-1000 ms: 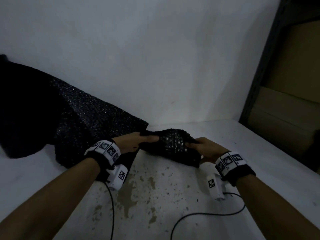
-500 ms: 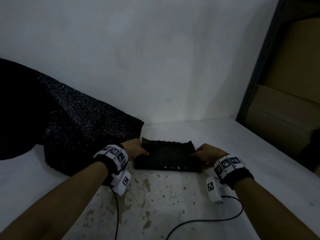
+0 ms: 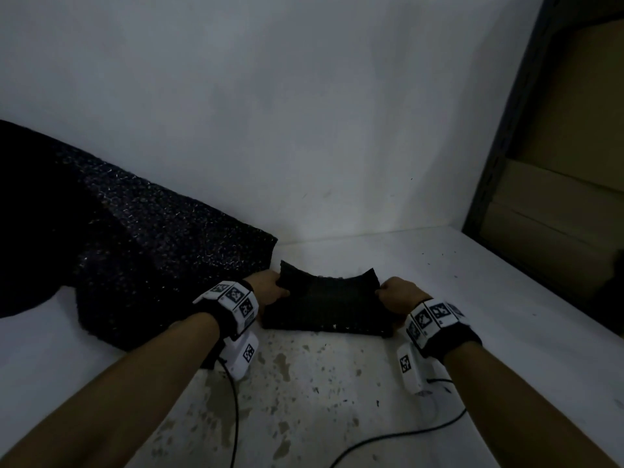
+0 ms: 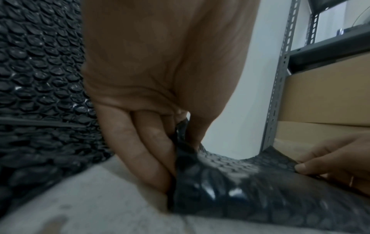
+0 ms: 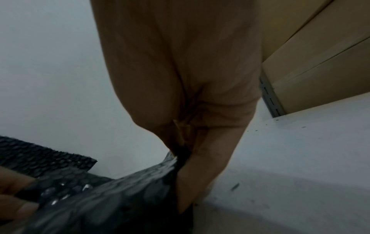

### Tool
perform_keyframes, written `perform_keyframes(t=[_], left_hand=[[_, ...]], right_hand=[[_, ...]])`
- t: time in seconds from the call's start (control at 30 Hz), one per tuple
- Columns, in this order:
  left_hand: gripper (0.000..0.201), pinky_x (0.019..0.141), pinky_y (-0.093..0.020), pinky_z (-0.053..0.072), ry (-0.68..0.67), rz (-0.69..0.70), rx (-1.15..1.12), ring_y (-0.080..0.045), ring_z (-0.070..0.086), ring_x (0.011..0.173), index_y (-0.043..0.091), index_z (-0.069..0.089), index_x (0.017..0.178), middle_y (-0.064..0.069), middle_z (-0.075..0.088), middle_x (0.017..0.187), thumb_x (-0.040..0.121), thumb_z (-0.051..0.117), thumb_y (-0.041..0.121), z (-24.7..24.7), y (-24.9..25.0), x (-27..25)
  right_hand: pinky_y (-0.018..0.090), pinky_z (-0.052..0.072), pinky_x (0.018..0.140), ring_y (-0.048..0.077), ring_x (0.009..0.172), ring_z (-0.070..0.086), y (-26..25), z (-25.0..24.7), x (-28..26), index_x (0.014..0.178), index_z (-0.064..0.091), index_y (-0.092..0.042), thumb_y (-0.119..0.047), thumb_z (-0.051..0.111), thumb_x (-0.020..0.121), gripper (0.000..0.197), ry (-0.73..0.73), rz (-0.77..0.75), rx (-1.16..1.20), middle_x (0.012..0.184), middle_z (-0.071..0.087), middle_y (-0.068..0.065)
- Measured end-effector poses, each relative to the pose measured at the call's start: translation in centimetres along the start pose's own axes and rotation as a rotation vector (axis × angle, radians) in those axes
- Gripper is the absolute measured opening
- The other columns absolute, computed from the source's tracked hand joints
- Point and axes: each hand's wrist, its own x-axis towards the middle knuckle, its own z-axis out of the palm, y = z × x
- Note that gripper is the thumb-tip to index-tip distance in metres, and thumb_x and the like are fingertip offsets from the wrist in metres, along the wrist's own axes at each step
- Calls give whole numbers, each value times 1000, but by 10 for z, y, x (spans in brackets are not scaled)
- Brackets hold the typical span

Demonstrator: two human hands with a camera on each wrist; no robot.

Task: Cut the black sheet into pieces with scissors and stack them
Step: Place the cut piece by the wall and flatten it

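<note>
A cut piece of black bubble sheet (image 3: pixel 326 298) lies on a low stack of black pieces (image 3: pixel 324 325) on the white table. My left hand (image 3: pixel 270 288) pinches the piece's left edge and my right hand (image 3: pixel 398 295) pinches its right edge, so the piece sags in the middle with both far corners raised. The left wrist view shows the left hand (image 4: pixel 176 142) with thumb and fingers closed on the black piece (image 4: pixel 240 182). The right wrist view shows the right hand (image 5: pixel 184 152) pinching the piece (image 5: pixel 120 190). The large black sheet (image 3: pixel 135 265) lies at the left. No scissors are in view.
The white table (image 3: pixel 337 383) has stains and dark flecks near its front. A black cable (image 3: pixel 388 440) runs across the near table. A grey metal shelf frame (image 3: pixel 506 130) with brown cardboard boxes (image 3: pixel 567 184) stands at the right. A white wall is behind.
Both hands brought the piece down from a raised, bunched hold onto the stack; it now lies spread between them with its far corners still lifted.
</note>
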Motion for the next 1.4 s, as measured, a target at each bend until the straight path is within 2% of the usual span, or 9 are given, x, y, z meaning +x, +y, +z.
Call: perform_keyframes(t=[0.4, 0.57, 0.63, 0.73, 0.87, 0.93, 1.03, 1.13, 1.4], left_hand=[[41, 79, -22, 42, 24, -13, 70, -28, 58, 116, 0, 60, 124, -17, 60, 129, 103, 48, 33, 2, 6, 1], [41, 73, -18, 37, 35, -12, 126, -24, 57, 111, 1, 56, 129, -16, 57, 132, 103, 49, 33, 2, 11, -4], [41, 74, -20, 38, 36, -16, 138, -25, 57, 112, 1, 56, 128, -17, 57, 131, 103, 50, 33, 2, 12, -6], [45, 77, -24, 42, 37, -32, 140, -26, 58, 110, -1, 55, 128, -18, 57, 130, 101, 53, 35, 0, 15, -5], [95, 82, -36, 52, 151, -28, 366, -30, 60, 113, -6, 21, 148, -19, 55, 129, 87, 72, 45, -1, 21, -15], [101, 85, -38, 52, 196, 173, 439, -32, 56, 117, 5, 18, 152, -18, 49, 133, 81, 76, 46, -3, 22, -16], [82, 109, -36, 41, -35, 385, 423, -31, 40, 135, 19, 37, 151, -11, 32, 151, 83, 75, 43, -6, 26, -21], [83, 116, -29, 29, -248, 326, 437, -25, 30, 145, 25, 24, 157, -8, 26, 161, 90, 69, 42, -2, 30, -25], [91, 120, -31, 15, -346, 241, 397, -18, 13, 151, 46, 10, 156, 9, -1, 166, 85, 66, 60, -7, 14, -27]], right_hand=[[29, 50, 82, 31, 112, 62, -6, 6, -2, 120, 59, 3, -20, 49, 102, 31, 70, 12, -116, 125, 62, 19], [34, 47, 99, 30, 128, 52, -21, -2, -14, 148, 29, 1, -50, 58, 96, 78, 80, -29, -246, 145, 46, 19], [44, 41, 110, 34, 138, 38, -32, -2, -23, 156, 8, -10, -61, 63, 88, 101, 87, -160, -285, 154, 31, 19], [53, 33, 114, 37, 143, 27, -51, 12, -36, 156, 9, -36, -71, 64, 80, 100, -96, -377, -352, 159, 20, 12], [53, 30, 115, 40, 147, 22, -60, 31, -34, 156, 5, -48, -75, 61, 80, 98, -275, -346, -556, 166, 4, 11], [52, 27, 116, 40, 149, 20, -60, 29, -34, 155, 5, -50, -74, 61, 80, 97, -282, -338, -574, 167, 1, 11], [52, 13, 121, 39, 152, 6, -54, 27, -32, 153, 5, -55, -76, 51, 85, 85, -303, -328, -549, 168, -4, 4], [55, 4, 123, 36, 153, -6, -44, 30, -22, 150, 3, -60, -72, 29, 96, 61, -336, -298, -523, 168, -6, 1], [52, 7, 122, 24, 154, -9, -22, 2, -31, 154, -2, -52, -59, 50, 97, 78, -401, -306, -570, 166, -14, -9]])
